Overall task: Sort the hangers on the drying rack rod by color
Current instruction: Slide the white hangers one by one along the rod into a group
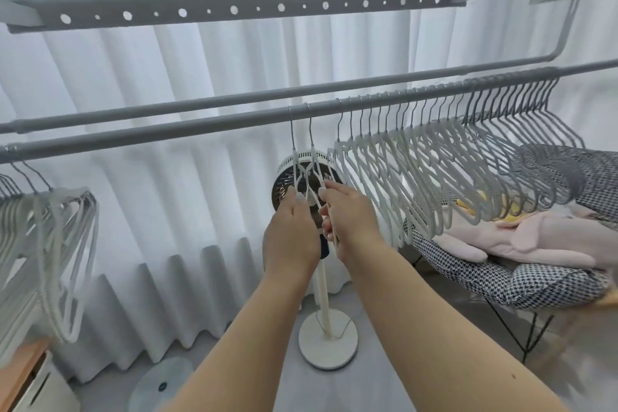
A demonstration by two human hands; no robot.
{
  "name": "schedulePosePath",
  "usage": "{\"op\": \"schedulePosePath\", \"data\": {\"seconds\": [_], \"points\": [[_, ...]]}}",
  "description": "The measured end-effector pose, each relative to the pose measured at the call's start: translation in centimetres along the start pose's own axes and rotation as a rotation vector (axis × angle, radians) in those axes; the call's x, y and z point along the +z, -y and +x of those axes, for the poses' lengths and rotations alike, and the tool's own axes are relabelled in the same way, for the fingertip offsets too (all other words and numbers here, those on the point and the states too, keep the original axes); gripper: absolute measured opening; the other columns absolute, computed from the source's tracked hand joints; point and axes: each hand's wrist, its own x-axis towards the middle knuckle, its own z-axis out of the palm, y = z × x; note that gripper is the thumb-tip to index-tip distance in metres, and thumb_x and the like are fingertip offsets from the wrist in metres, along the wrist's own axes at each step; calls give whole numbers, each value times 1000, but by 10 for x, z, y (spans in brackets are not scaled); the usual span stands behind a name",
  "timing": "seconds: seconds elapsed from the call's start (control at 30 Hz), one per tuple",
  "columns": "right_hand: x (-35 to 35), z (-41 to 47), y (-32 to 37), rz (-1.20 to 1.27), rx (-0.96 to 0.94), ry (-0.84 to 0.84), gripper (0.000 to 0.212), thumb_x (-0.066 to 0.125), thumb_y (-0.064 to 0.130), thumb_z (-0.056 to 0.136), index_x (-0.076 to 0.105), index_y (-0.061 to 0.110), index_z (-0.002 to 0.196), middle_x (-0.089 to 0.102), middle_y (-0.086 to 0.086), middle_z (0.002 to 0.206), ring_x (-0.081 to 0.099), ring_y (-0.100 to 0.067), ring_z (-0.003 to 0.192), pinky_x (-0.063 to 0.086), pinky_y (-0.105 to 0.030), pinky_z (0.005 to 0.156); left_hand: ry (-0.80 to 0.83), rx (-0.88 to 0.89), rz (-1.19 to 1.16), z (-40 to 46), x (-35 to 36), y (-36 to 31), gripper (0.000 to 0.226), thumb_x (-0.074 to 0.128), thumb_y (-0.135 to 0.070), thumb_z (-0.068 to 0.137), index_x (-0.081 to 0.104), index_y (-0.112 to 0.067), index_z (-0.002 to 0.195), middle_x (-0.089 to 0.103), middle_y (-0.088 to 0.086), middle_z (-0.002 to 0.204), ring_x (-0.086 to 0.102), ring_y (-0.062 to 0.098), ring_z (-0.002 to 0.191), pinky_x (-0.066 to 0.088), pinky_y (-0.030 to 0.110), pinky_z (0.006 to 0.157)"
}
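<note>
Rod [200,129]: one, above both hands.
Hangers between the hands [306,174]: two, white, hooked on the rod.
Left hand [291,237]: fingers curled on the two hangers' lower wires.
Right hand [349,219]: pinching the same pair (grip partly hidden).
White hangers [384,177]: dense row right of the hands, uncounted.
Grey hangers [535,144]: beyond those.
Left bunch [50,237]: white, far left of the hands.

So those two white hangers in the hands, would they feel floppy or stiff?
Probably stiff and light: the two white hangers keep their thin wire shape while both hands grip them. Likely to swing, since they hang only by hooks on the rod.
</note>
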Motion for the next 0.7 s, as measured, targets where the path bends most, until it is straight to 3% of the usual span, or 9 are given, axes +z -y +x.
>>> {"op": "schedulePosePath", "data": {"seconds": [0.17, 0.57, 0.7], "points": [[-12, 7, 4, 1, -8, -16, 31, 54, 11, 94, 59, 14, 123, 47, -3, 67, 35, -6, 33, 27, -19, 36, 19, 26, 42, 3, 16, -4, 75, 15, -57, 77, 50, -25, 134, 61, 4, 132, 56, 32, 119, 47, 53, 99], [-27, 18, 7, 10, -8, -29, 37, 54, 11, 93, 57, 14, 129, 50, -2, 67, 34, -11, 43, 28, -16, 35, 16, 34, 16, 7, 39, -3, 51, 25, -44, 100, 40, -34, 148, 52, -5, 145, 54, 28, 123, 47, 53, 100], [-28, 19, 6, -17, -13, -25, 39, 54, 12, 93, 56, 15, 131, 51, 0, 66, 37, -8, 38, 29, -17, 35, 23, 31, 8, 8, 41, -1, 53, 24, -46, 98, 40, -34, 147, 54, -3, 143, 55, 29, 123, 47, 54, 99]]}}
